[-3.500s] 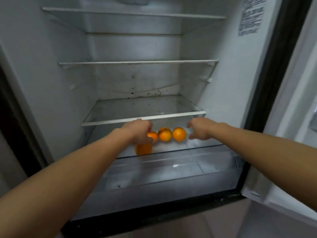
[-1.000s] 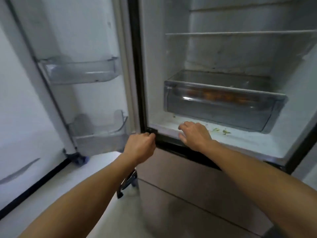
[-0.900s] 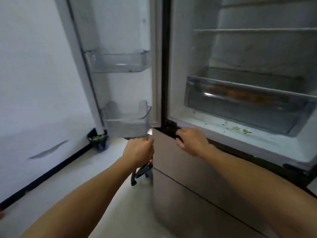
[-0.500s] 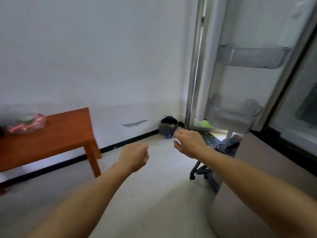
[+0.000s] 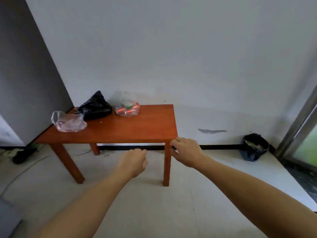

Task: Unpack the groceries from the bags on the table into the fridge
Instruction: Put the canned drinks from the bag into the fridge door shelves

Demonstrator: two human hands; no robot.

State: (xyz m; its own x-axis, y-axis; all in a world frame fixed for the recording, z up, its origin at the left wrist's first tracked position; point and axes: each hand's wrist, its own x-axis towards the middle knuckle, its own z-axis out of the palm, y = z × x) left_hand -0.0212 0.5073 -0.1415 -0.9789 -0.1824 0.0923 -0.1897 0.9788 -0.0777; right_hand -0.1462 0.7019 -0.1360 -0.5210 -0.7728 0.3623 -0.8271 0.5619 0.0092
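Observation:
A red-brown wooden table (image 5: 133,129) stands against the white wall. On its far left part lie a crumpled clear plastic bag (image 5: 67,121), a black plastic bag (image 5: 95,107) and a clear bag holding red cans (image 5: 127,107). My left hand (image 5: 134,162) hangs in front of the table below its top, fingers curled with nothing in them. My right hand (image 5: 186,151) is out by the table's near right corner, fingers apart and empty. The fridge is out of view except for a door edge (image 5: 298,127) at the right.
A bin lined with a dark bag (image 5: 253,146) sits on the floor by the wall at the right. Dark shoes and a cable (image 5: 22,153) lie on the floor left of the table. A grey wall (image 5: 25,74) closes off the left.
The view has swung left from the open fridge to the table. Both hands left the fridge's lower edge and now reach out toward the table, still empty.

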